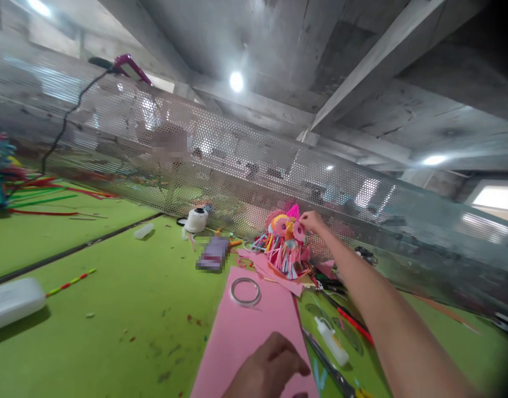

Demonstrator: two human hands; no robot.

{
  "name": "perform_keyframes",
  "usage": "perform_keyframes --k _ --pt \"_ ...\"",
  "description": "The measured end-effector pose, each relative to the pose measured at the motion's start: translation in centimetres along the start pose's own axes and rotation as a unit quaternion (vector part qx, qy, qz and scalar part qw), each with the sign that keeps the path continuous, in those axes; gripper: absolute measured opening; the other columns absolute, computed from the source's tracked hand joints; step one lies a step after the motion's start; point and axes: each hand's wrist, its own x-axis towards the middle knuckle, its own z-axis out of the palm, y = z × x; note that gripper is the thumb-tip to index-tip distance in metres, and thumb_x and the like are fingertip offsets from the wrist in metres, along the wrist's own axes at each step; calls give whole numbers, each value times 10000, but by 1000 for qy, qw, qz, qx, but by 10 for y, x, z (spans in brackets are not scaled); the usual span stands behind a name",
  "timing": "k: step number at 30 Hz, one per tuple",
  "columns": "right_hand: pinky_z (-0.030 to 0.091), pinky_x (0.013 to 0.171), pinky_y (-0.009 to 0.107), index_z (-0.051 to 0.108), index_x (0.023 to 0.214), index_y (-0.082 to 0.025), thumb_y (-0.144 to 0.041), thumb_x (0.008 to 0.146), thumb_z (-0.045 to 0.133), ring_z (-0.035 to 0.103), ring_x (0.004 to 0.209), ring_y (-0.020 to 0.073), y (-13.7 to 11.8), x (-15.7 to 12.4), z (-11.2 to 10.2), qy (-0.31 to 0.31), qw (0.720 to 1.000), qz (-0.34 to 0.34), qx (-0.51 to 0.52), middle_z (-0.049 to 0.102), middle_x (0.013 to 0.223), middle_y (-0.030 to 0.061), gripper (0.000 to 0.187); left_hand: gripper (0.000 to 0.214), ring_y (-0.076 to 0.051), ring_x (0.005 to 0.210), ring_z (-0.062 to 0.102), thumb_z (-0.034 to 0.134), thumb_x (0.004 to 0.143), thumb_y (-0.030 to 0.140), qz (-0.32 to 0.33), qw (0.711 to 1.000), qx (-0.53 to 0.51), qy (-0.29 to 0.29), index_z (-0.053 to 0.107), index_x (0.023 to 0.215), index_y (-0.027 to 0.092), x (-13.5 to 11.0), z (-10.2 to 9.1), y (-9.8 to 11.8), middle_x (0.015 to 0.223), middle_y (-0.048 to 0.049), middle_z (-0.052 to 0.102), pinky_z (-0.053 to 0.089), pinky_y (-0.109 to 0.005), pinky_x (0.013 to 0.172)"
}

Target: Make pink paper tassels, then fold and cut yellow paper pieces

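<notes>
My right hand point(310, 221) reaches forward, its fingers pinched at the upper right edge of a colourful paper figure point(284, 237). The figure has round pink eye-like discs, a bright pink pointed top and a fringe of many-coloured strips. It stands against the perforated metal screen point(245, 160). In the foreground, my left hand point(272, 367) hovers over or rests on a long pink paper sheet point(254, 326), fingers bent and apart from the thumb, with nothing visible in them. A ring of thin silvery tape or wire point(245, 292) lies on this sheet.
Right of the sheet lie scissors point(330, 367), a small glue bottle point(331, 341) and a red-handled tool point(355, 326). A phone-like blurred item point(213, 253) and a white container point(196, 220) are left of the figure. A white box point(15, 301) stands far left; a purple-framed object point(131, 67) tops the screen.
</notes>
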Motion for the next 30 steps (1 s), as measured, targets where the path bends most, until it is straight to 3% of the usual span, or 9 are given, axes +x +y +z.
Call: perform_keyframes --k 4,8,14,17,21,23,25,27,30 --pt "541 845 405 594 1190 -173 -332 930 585 616 1019 220 2 -2 -1 24 1000 1 9 594 1231 85 305 279 -125 703 595 599 735 132 12 1000 4 -6 686 992 198 1 3 -6 1018 -72 653 514 -243 642" --pt "538 854 404 591 1195 -184 -335 935 576 613 1028 220 13 -14 -4 65 997 29 13 590 1237 85 300 330 -161 814 627 563 723 80 19 1000 0 -19 674 1020 173 1 -2 1 1035 -93 648 526 -244 674" --pt "541 819 368 632 1103 -176 -340 936 573 628 958 194 31 -63 -8 76 997 27 4 630 1159 67 241 309 -175 871 629 524 787 83 -36 999 5 -26 662 1048 175 -3 -12 22 1069 -94 632 536 -283 754" --pt "507 701 286 681 850 -136 -270 918 562 644 770 172 35 -104 -13 59 998 3 1 694 829 39 193 256 -169 854 627 499 842 120 -50 999 4 -15 668 1027 170 -2 -13 24 1041 -82 639 533 -299 769" --pt "416 563 250 658 668 -158 -252 907 480 580 546 154 24 -185 -15 9 999 -53 5 605 530 11 313 218 -170 786 625 484 882 156 -54 998 34 5 693 942 154 3 -13 18 902 -66 669 526 -300 716" --pt "412 595 255 624 594 -178 -259 877 518 577 582 157 8 -234 -9 -29 994 -104 4 613 555 17 312 229 -167 762 620 466 898 153 -45 997 53 36 692 931 145 5 -12 12 868 -66 672 523 -297 696" --pt "423 689 270 619 589 -192 -214 778 628 593 700 176 -11 -280 2 -63 986 -157 0 650 656 27 190 230 -167 796 611 461 900 129 2 995 74 73 678 975 141 5 -11 8 917 -80 663 524 -303 721" --pt "423 756 307 660 777 -201 -146 734 628 579 861 220 -27 -317 16 -86 965 -244 -32 675 841 62 76 252 -179 873 588 470 888 96 79 987 102 90 654 1052 146 4 -9 7 981 -97 640 519 -328 785" --pt "426 778 357 631 982 -212 -127 819 507 533 904 248 -36 -348 31 -76 951 -291 -64 645 966 95 222 279 -201 923 544 467 882 71 172 969 156 81 624 1099 149 1 -7 11 983 -109 612 498 -365 825"
